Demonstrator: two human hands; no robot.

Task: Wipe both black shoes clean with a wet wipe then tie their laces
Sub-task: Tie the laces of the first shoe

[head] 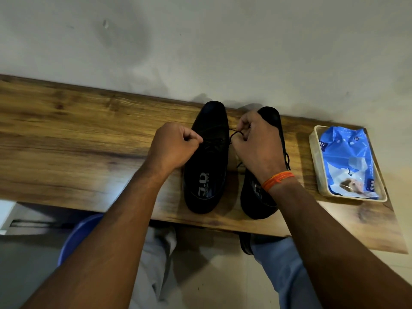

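Two black shoes stand side by side on the wooden table (78, 139), toes toward the wall. Over the left shoe (209, 175) both my hands work its thin black lace (233, 134). My left hand (176, 146) pinches one lace end at the shoe's left side. My right hand (256, 141) pinches the other end, pulled out to the right between the shoes. The right shoe (256, 201) lies partly under my right wrist, and its loose lace (287, 160) hangs off its right side.
A blue pack of wet wipes (347, 159) lies in a shallow clear tray (314, 152) at the table's right end. The wall runs close behind the shoes. Below the table's front edge are my knees and a blue stool (75, 237).
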